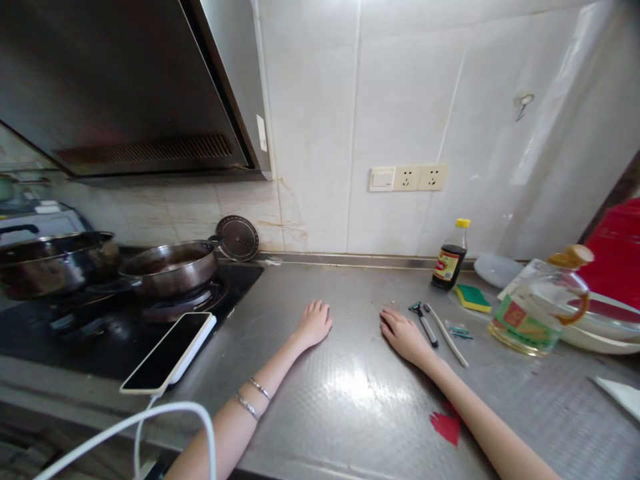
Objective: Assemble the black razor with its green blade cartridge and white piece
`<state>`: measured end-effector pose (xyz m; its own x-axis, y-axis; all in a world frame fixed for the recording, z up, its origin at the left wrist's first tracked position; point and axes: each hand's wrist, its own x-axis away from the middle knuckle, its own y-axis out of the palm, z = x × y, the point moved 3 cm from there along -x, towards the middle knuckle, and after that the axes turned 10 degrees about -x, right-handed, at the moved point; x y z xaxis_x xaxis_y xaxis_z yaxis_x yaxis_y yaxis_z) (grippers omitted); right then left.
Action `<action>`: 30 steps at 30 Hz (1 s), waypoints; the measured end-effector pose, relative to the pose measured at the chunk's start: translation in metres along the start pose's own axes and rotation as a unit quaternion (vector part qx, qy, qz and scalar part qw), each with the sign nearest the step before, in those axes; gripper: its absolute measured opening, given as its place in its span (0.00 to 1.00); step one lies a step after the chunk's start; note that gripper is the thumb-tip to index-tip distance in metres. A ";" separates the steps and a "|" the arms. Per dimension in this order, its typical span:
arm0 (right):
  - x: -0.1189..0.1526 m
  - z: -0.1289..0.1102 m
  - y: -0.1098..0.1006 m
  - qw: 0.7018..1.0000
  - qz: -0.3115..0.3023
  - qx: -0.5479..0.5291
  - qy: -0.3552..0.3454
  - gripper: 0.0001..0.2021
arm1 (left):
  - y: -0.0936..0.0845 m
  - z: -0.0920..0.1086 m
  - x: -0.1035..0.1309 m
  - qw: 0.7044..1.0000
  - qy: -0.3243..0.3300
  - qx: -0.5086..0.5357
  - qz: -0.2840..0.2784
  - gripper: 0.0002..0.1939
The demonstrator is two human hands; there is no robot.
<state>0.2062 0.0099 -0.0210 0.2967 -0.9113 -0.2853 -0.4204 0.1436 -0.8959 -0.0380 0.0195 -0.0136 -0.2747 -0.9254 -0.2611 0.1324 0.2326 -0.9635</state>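
My left hand (314,324) rests palm down on the metal counter (345,427), fingers spread a little, with nothing in it. Also lying flat, to the right, is my right hand (403,333), empty. Its fingertips lie beside a small clear item that is hard to make out. Just right of that hand are a razor (425,325) and a pale curved stick-like item (447,335). A piece of red paper or cloth (445,427) sits partly under my right forearm.
On the left, a stove holds a pan (173,270) and a pot (55,263); a phone (167,352) with a white cable lies at its edge. Rightward stand a sauce bottle (450,260), a sponge (473,298), an oil jug (530,313) and bowls (607,327).
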 end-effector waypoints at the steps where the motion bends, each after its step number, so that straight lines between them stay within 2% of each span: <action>1: 0.000 0.000 -0.001 1.000 -0.001 0.000 0.000 0.21 | 0.000 0.000 0.000 1.000 0.001 -0.003 -0.003 0.17; 10: 0.000 -0.003 -0.007 1.000 -0.020 -0.010 -0.002 0.22 | 0.001 -0.002 -0.002 1.000 0.008 -0.003 -0.020 0.18; 30: 0.000 -0.002 -0.005 1.000 -0.004 -0.022 -0.005 0.21 | 0.001 0.000 -0.001 0.997 0.012 -0.071 -0.036 0.21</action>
<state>0.2065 0.0080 -0.0160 0.3089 -0.9087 -0.2809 -0.4547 0.1184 -0.8827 -0.0377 0.0207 -0.0140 -0.3024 -0.9339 -0.1906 -0.0247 0.2076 -0.9779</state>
